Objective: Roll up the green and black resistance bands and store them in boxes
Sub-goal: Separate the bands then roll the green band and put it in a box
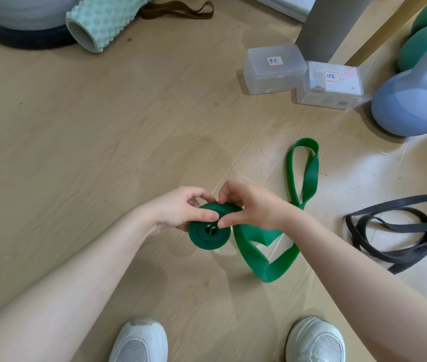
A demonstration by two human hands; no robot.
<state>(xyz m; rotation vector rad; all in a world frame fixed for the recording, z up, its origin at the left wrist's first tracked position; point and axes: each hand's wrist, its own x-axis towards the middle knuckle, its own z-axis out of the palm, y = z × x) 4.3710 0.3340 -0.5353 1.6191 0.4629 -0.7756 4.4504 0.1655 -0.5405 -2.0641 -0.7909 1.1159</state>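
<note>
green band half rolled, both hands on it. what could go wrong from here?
1. The green band coil is held only by fingers of both hands; a slip could let it spring open.
2. Its loose tail twists along the floor, so it may wind in crooked.
3. Both boxes look closed, so opening one needs a free hand.

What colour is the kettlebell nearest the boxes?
Pale blue-lilac kettlebell, clearest in the head view.

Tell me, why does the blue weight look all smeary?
In the head view the blue kettlebell sits at the frame's edge, where its handle looks blurred and stretched; the green band near the middle is sharp; soft window glare whitens the floor at right.
</note>
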